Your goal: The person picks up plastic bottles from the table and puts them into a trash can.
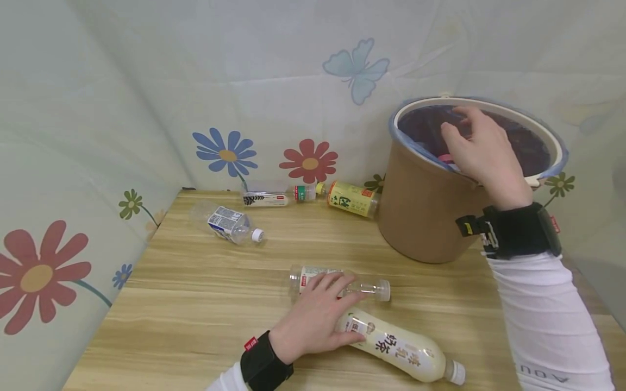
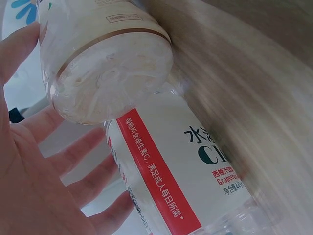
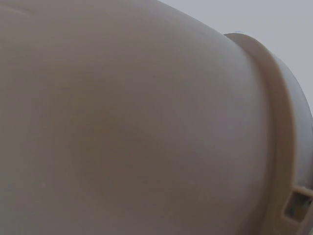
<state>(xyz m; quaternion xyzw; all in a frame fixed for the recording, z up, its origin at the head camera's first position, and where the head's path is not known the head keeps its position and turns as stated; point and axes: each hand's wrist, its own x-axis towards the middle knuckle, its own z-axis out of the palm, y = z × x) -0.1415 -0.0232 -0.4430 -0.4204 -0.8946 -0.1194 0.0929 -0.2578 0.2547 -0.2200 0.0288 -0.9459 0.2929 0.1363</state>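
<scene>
My left hand point(image 1: 315, 323) rests over two bottles lying on the table, its fingers loosely spread. Its thumb lies by the base end of a cream-coloured milk tea bottle point(image 1: 398, 346), while the fingertips reach onto a clear bottle point(image 1: 364, 288) with a white label. In the left wrist view the milk tea bottle's base point(image 2: 115, 78) overlaps the clear bottle's red and white label point(image 2: 164, 171). Over the mouth of a brown bin point(image 1: 420, 212) hangs my right hand point(image 1: 484, 149), fingers loosely bent and holding nothing. A pink-red thing point(image 1: 446, 158) shows inside the bin below it.
Farther back lie a clear bottle with a white cap point(image 1: 230, 224), another clear bottle with a green-and-red neck band point(image 1: 266, 198), and a yellow-labelled bottle point(image 1: 351, 199) beside the bin. A blue bag point(image 1: 406, 136) lines the bin. A flower-printed curtain point(image 1: 274, 103) stands behind the table.
</scene>
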